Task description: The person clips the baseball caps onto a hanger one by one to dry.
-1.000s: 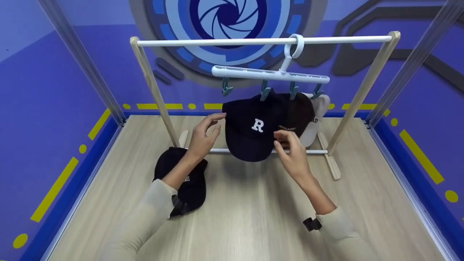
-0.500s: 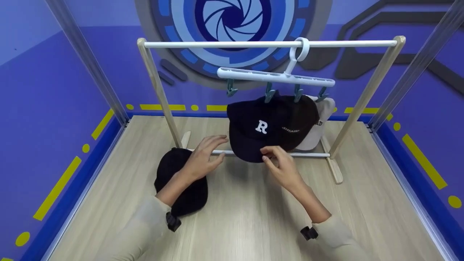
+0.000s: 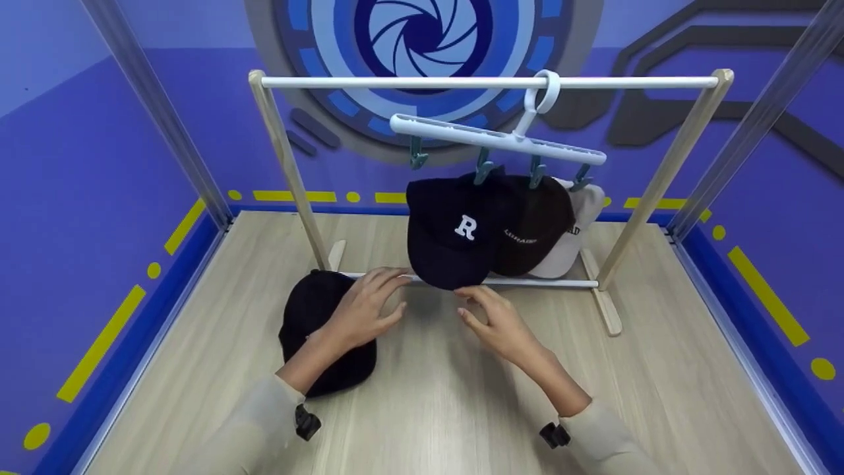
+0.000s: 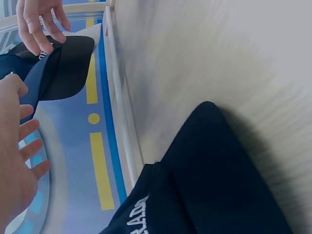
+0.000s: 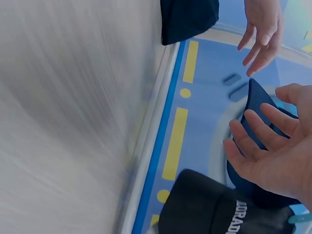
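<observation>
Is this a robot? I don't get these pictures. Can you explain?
No robot here: just a person's left hand and right hand. A camera on the head looks forward and down; one on each wrist takes the sideways-looking pictures. A black cap lies on the table. Three others hang by clips from a white hanger: a dark R cap, a brown cap and a pale cap. Neither hand grips anything; the right one is by the R cap's brim, maybe touching it.
</observation>
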Demonstrator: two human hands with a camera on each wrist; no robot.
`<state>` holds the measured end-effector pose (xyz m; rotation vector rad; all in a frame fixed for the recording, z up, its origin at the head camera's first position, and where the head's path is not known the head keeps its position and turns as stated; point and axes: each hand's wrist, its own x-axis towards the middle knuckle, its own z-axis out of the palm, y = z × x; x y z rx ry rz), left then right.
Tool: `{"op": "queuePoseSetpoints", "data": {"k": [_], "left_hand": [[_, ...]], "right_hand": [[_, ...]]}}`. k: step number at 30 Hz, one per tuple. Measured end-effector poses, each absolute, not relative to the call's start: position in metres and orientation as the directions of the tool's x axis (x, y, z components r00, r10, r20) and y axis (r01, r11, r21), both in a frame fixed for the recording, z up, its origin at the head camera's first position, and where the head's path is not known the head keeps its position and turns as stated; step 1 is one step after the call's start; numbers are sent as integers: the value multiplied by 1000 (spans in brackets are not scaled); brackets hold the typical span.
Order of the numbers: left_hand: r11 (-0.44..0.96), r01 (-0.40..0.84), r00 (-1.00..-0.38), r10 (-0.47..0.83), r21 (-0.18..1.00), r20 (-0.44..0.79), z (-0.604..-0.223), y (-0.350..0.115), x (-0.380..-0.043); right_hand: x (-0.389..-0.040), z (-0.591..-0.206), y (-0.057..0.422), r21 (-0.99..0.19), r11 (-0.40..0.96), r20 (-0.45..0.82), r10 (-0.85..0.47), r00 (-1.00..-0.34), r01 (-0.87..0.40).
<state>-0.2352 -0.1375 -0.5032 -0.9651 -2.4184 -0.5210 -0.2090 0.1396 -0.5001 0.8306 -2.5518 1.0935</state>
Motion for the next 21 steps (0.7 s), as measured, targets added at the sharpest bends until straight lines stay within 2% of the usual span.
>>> {"op": "queuePoseSetpoints", "data": {"k": [11,21], "left_hand": [[700,695,-652,515,167,557,-509,-153,-228],[738,648,-705,486,190,517,-515,-167,-224]], "right_hand": [[-207,-512,119,-579,574,325,-489,-810,-579],[-210,-514,98,-568,537,356,-522,-775,-623]]}}
